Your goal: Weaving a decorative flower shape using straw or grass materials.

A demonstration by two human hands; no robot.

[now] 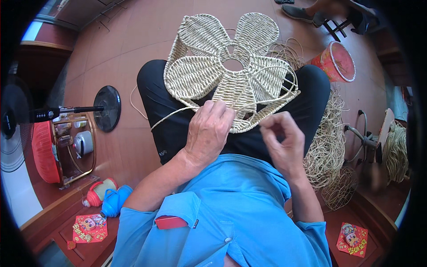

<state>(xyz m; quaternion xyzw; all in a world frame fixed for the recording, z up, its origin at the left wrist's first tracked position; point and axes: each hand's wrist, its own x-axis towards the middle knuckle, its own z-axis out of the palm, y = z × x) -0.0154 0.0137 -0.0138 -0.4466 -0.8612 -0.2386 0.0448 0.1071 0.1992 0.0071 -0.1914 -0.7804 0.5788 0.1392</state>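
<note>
A pale flower-shaped woven cord piece (231, 82) lies across my lap, with broad petals around a round hole and a cord-wrapped outer rim. My left hand (209, 127) is closed on the near petal's lower edge, its fingertips partly hidden. A loose strand of cord (171, 116) runs out to the left beside it. My right hand (284, 138) hovers just off the rim's near right side, fingers curled into a pinch; what they hold, if anything, cannot be made out. Loops of cord (284, 71) arch over the right petal, where open gaps show in the weave.
Heaps of loose cord (329, 138) lie on the floor at my right. Beyond them stands a red bucket (341, 61). A standing fan (106, 109) and a rack with a metal pot (83, 143) are at left. Another person's shoe (297, 13) shows at the far right.
</note>
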